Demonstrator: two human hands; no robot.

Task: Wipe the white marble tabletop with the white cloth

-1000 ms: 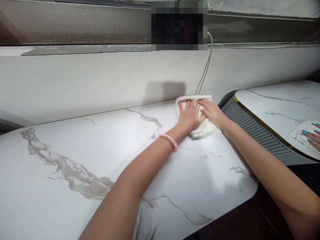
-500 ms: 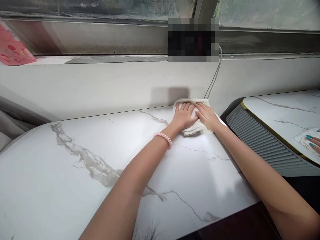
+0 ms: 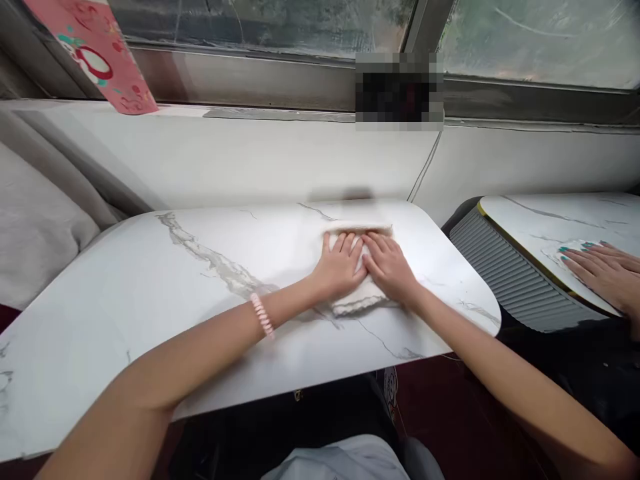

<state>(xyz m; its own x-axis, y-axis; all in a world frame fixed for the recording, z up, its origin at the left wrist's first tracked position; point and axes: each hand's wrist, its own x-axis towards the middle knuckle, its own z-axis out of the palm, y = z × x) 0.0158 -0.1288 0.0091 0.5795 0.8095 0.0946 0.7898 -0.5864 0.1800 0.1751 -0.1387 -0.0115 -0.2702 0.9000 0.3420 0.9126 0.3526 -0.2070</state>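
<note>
A folded white cloth (image 3: 359, 303) lies on the white marble-patterned tabletop (image 3: 145, 313), right of its middle. My left hand (image 3: 338, 268), with a pink coil band (image 3: 262, 315) further up the arm, presses flat on the cloth, its fingers stretched out. Beside it my right hand (image 3: 390, 270) also rests flat on the cloth, fingers extended. The two hands touch or nearly touch at the thumbs. Beneath them the middle of the cloth is hidden.
To the right stands a second marble-patterned table (image 3: 530, 217) with a ribbed grey side. Another person's hands (image 3: 607, 273) rest there on a white cloth (image 3: 553, 253). A cable (image 3: 425, 167) hangs down the wall. Grey fabric (image 3: 40, 220) borders the left side.
Both hands and the cloth have come back from the table's far right edge towards me. The view has shifted, showing more of the near edge and the other person's hands.
</note>
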